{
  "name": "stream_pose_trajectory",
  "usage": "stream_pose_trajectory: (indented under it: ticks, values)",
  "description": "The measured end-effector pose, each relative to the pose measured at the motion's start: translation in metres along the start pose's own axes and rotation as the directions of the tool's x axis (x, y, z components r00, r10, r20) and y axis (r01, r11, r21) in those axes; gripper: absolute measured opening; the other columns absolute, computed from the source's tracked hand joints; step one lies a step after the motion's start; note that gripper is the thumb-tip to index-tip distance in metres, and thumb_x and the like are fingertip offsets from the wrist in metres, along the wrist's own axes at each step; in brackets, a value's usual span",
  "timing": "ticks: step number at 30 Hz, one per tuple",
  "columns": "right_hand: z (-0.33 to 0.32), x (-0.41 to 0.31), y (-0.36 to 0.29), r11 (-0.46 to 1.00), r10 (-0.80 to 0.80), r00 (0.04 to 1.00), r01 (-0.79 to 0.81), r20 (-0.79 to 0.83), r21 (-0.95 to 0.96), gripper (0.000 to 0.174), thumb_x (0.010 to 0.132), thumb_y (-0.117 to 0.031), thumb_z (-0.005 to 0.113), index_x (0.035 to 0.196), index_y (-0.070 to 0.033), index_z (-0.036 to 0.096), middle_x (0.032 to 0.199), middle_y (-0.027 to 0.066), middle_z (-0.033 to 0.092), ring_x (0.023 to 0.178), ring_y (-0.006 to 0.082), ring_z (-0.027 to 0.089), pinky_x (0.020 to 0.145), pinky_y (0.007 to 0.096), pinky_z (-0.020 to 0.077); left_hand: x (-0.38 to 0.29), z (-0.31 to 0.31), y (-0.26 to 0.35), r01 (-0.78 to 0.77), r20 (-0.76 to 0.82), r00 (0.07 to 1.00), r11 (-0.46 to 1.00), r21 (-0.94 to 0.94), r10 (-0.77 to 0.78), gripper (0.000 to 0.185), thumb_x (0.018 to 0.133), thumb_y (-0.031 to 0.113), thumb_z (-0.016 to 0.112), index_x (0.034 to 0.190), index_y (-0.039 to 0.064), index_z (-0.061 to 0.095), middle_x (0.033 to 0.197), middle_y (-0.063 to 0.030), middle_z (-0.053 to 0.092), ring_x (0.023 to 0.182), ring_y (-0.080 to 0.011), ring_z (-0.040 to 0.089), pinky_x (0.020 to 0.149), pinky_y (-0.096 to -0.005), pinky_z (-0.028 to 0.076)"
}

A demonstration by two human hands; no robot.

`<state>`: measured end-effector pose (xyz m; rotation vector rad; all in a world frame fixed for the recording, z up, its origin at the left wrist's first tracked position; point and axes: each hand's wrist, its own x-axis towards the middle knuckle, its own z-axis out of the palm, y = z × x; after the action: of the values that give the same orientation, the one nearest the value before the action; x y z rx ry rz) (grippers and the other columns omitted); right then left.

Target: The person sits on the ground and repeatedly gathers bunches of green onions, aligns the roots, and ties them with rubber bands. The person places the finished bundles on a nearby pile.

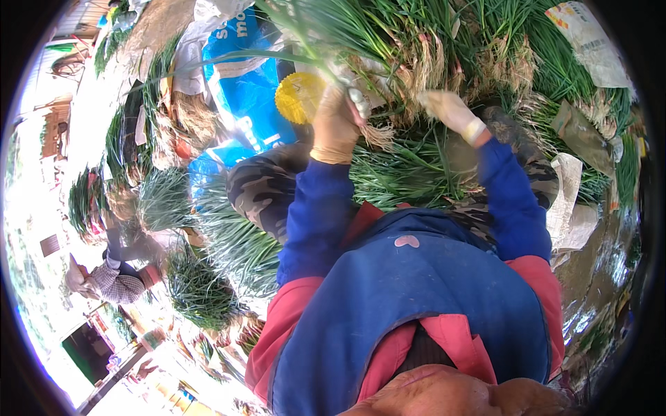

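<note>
My left hand (333, 125), in a tan work glove with whitish fingertips, is closed around a green onion (359, 106). Its pale roots (380, 136) stick out at the lower right of the fist, and its blurred leaves rise toward the upper left. Off to the right, my right hand (450, 112) wears a pale glove and is blurred by motion. Its fingers point left, close to the roots of the heaped green onions (424, 60); whether they pinch anything cannot be made out. More green onions (400, 171) lie across my lap, below both hands.
A blue plastic sack (244, 88) with printing lies left of my left hand, by a yellow disc-shaped patch (296, 98). Bundled onions (239, 244) line the left side. Another person (117, 281) bends among bundles farther left. A printed white sack (593, 47) lies at upper right.
</note>
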<state>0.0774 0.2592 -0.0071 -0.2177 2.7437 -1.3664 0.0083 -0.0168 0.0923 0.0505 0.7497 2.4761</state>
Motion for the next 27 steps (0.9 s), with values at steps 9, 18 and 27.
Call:
stream_pose_trajectory:
  ticks: [9, 18, 27]
  values:
    - [0.032, 0.113, -0.021, 0.877, 0.319, 0.927, -0.368, -0.196, -0.309, 0.028, 0.092, -0.032, 0.057, 0.101, -0.007, 0.065, 0.097, 0.0157, 0.067, 0.090, 0.0346, 0.062, 0.079, 0.0447, 0.0471, 0.005, -0.051, -0.031, 0.099, -0.308, 0.948, 0.993, 0.062, -0.075, 0.018, 0.098, 0.021, 0.048, 0.099, 0.006, 0.057, 0.072, -0.0059, 0.058, 0.048, -0.0158, 0.046, 0.046, -0.0264, 0.039]
    - [-0.074, 0.092, -0.042, 0.953, 0.284, 0.928, -0.247, -0.241, 0.175, 0.028, 0.091, -0.029, 0.064, 0.103, -0.004, 0.069, 0.084, 0.0038, 0.065, 0.072, 0.0130, 0.058, 0.071, 0.0251, 0.0464, 0.005, -0.044, -0.025, 0.041, -0.307, 0.952, 0.997, 0.067, -0.018, 0.021, 0.099, 0.022, 0.045, 0.102, 0.005, 0.056, 0.069, -0.0050, 0.056, 0.047, -0.0142, 0.045, 0.045, -0.0253, 0.038]
    - [-0.069, 0.032, -0.080, 0.954, 0.200, 0.921, -0.105, -0.335, 0.281, 0.027, 0.088, -0.025, 0.068, 0.102, -0.001, 0.066, 0.091, 0.0021, 0.065, 0.080, 0.0106, 0.057, 0.076, 0.0256, 0.0467, -0.003, -0.029, -0.031, 0.119, -0.151, 0.982, 0.993, 0.009, -0.116, 0.015, 0.093, 0.007, 0.053, 0.106, 0.006, 0.048, 0.081, -0.0094, 0.062, 0.061, -0.0171, 0.058, 0.051, -0.0259, 0.048]
